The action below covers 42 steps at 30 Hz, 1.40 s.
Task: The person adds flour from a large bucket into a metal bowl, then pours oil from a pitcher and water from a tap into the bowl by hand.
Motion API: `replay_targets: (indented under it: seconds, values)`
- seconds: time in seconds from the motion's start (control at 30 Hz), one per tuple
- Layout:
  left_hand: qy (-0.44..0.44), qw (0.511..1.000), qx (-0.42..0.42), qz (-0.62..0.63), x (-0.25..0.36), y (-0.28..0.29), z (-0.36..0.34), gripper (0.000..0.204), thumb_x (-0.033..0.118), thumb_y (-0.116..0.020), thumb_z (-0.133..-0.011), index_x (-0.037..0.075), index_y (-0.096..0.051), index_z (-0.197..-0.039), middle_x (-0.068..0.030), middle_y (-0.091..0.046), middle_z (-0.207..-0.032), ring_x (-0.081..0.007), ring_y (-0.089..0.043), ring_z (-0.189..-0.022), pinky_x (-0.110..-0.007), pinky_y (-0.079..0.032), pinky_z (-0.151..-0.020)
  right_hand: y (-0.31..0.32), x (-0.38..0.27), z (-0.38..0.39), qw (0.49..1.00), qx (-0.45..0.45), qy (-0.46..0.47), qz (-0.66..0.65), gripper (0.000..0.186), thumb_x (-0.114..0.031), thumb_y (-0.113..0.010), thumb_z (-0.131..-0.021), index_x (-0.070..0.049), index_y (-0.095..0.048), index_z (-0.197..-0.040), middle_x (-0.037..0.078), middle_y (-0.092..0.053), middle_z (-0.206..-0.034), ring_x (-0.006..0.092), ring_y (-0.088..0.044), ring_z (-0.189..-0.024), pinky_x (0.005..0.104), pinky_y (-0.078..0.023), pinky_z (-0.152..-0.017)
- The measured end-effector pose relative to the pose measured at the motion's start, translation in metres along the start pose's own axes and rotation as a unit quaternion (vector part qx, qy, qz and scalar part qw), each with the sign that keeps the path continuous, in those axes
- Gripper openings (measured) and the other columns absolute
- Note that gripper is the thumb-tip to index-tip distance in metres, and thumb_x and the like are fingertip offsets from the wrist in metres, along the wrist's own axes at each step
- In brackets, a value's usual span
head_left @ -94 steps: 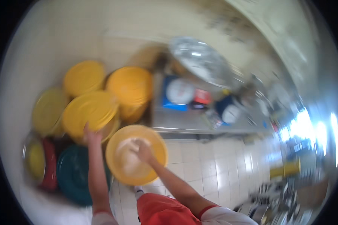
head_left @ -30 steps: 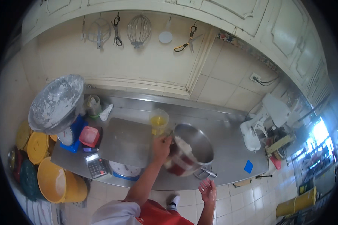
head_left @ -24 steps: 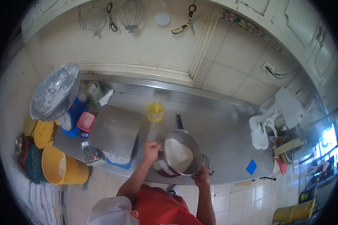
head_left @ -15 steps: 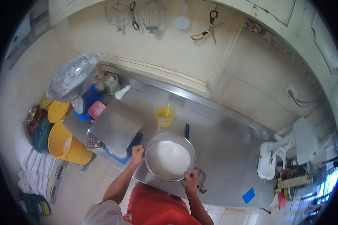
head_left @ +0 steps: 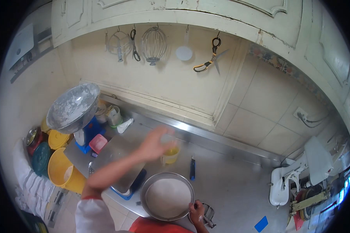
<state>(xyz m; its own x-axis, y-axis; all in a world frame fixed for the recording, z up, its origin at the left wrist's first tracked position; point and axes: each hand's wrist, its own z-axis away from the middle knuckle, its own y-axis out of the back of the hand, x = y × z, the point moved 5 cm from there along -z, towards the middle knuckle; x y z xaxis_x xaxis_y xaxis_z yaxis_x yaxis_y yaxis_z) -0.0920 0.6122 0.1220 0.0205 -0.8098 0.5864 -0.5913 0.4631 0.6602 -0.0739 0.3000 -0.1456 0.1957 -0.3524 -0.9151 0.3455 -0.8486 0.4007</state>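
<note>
My left hand [head_left: 156,145] is stretched out over the steel counter, fingers apart and smeared by motion, at the rim of a clear cup [head_left: 170,157] of yellow liquid. Whether it touches the cup I cannot tell. Near the counter's front edge stands a round metal pan [head_left: 145,202] with white powder [head_left: 168,197] inside. My right hand [head_left: 197,212] grips the pan's rim at the lower right. Close beside that hand lies a grey metal scoop-like tool [head_left: 209,216], partly hidden. A dark-blue-handled tool [head_left: 192,168] lies right of the cup.
At left, a blue scale [head_left: 92,130] bears a powdery metal bowl [head_left: 73,108], with a pink container [head_left: 98,143] and yellow bucket [head_left: 62,167] nearby. A white stand mixer [head_left: 295,167] and blue scraper [head_left: 261,224] are at right. Scissors [head_left: 212,61] and a whisk [head_left: 154,44] hang behind.
My left hand has let go of the pan and moved forward to the cup of yellow liquid. My right hand stays on the pan's rim. The view has tilted up.
</note>
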Motion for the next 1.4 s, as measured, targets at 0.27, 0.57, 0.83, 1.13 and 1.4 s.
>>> replay_targets:
  seconds: [0.27,0.57,0.83,1.13,1.4]
  values:
    - [0.042,0.967,0.252,-0.019,-0.124,0.029,-0.325,0.083,0.035,-0.077,-0.066,-0.005,-0.041,-0.129,-0.0237,-0.049,-0.125,-0.0347,-0.046,-0.119,-0.038,-0.037,-0.101,0.026,-0.015,0.012,0.981,0.18,-0.071,-0.015,0.022,-0.017,-0.071,-0.074,0.0,-0.06,-0.083,0.013,-0.058,-0.08,0.0203,-0.06,-0.071,0.0302,-0.05,-0.063]
    - [0.05,0.853,0.044,0.518,-0.077,-0.011,-0.387,0.058,0.017,-0.073,-0.071,-0.005,-0.049,-0.118,-0.0178,-0.056,-0.113,-0.0257,-0.055,-0.102,-0.038,-0.045,-0.091,0.065,0.03,0.133,0.933,0.332,-0.136,-0.023,0.02,-0.022,-0.065,-0.084,-0.005,-0.06,-0.093,0.005,-0.058,-0.084,0.0147,-0.056,-0.068,0.0269,-0.049,-0.056]
    - [0.029,0.712,-0.069,0.698,0.007,0.078,-0.336,0.02,0.007,-0.059,-0.08,-0.001,-0.055,-0.098,-0.0098,-0.06,-0.094,-0.0213,-0.062,-0.087,-0.036,-0.052,-0.081,0.049,-0.014,0.095,0.966,0.216,-0.11,-0.089,0.014,-0.012,-0.06,-0.081,0.0,-0.057,-0.087,0.005,-0.056,-0.073,0.0126,-0.054,-0.066,0.026,-0.045,-0.059]
    - [-0.366,0.85,-0.367,-0.097,0.052,-0.085,0.053,0.037,0.011,-0.062,-0.069,0.005,-0.055,-0.105,-0.0128,-0.061,-0.093,-0.0296,-0.057,-0.095,-0.043,-0.042,-0.086,0.015,-0.107,0.013,0.826,-0.04,-0.25,-0.503,0.049,-0.054,-0.046,-0.091,-0.007,-0.054,-0.103,0.008,-0.059,-0.085,0.0172,-0.056,-0.071,0.0296,-0.045,-0.061]
    - [-0.478,0.83,-0.276,-0.076,0.032,-0.138,0.12,0.035,0.01,-0.058,-0.074,0.02,-0.057,-0.108,-0.0094,-0.052,-0.109,-0.0266,-0.045,-0.115,-0.052,-0.03,-0.101,0.002,-0.021,0.013,0.753,-0.061,-0.298,-0.583,0.033,-0.035,-0.052,-0.093,-0.004,-0.053,-0.105,0.006,-0.061,-0.076,0.0141,-0.055,-0.061,0.028,-0.043,-0.053]
